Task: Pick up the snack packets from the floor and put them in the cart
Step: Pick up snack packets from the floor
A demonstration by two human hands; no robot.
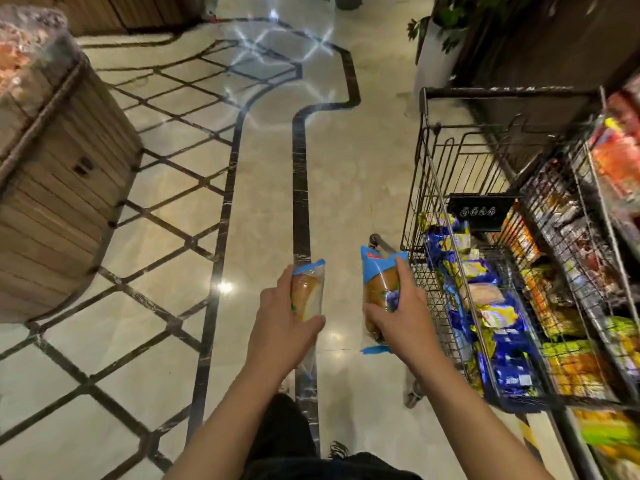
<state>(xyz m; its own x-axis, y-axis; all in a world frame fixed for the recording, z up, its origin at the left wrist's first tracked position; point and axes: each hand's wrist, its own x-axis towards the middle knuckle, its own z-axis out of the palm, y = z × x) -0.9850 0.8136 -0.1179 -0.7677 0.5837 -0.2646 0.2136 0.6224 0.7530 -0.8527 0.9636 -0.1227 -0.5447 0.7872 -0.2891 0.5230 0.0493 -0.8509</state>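
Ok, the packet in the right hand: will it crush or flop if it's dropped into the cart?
The packet looks soft: clear film around what seems a bread-like bun, so a hard squeeze by the right hand probably dents it. Its blue ends stick out loosely, so likely floppy there. Probably light; the cart already holds soft packets.

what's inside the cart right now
The cart holds a heap of blue and yellow snack packets along its near side. Anything beneath that heap is covered. The far end looks bare.

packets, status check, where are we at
Left hand shut on one packet. Right hand shut on second packet, beside cart. Neither in yet. Path clear.
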